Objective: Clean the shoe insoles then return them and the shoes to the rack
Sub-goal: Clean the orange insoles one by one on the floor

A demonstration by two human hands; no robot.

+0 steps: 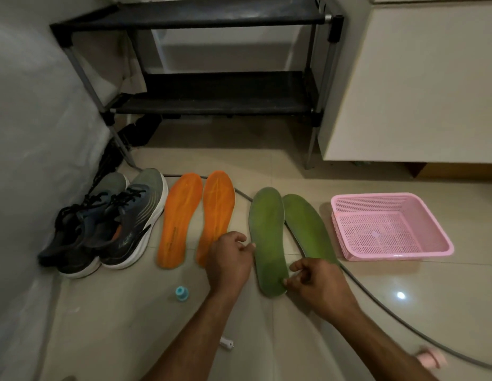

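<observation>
Two orange insoles point(196, 215), two green insoles point(286, 235), two sneakers point(107, 224); all lie lengthwise, toes toward the rack point(212, 94); left hand point(229, 261) and right hand point(316, 284) pinch the left green insole's point(268, 237) edges.

Two orange insoles point(196, 217) lie flat side by side on the floor, two green insoles point(286, 235) just right of them, edges touching. My dark sneakers point(107, 224) stand paired at the far left. Behind, the black rack point(212, 103) has bare shelves.

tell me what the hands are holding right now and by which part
Both hands are on the left green insole, which lies flat on the floor: left hand pinches its left edge near the middle, right hand pinches the right edge at the heel.
</observation>
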